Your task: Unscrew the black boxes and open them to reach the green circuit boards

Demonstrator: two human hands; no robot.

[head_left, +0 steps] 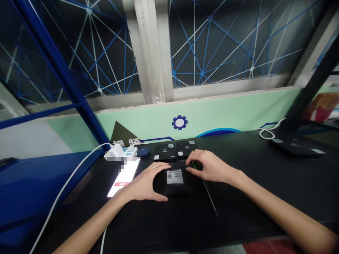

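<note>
A small black box [186, 189] with a white printed label [174, 177] lies label side up on the dark table. My left hand [144, 182] curves around its left side, thumb and fingers spread wide. The fingertips reach the far left corner, and the thumb is by the near edge. At the box's right, my right hand [209, 165] is closed, thumb and forefinger curled near the far right corner. In it is a thin screwdriver [210, 197], its metal shaft pointing back toward me and a bit of green showing between the fingers. The fingertips hide any smaller piece.
Two similar black boxes, a left one [164, 152] and a right one [186, 148], lie just behind. Left are a lit phone [124, 177], a white power strip [127, 153] with chargers and cable, and a dark blue round item [143, 152]. A flat black device [296, 145] lies far right.
</note>
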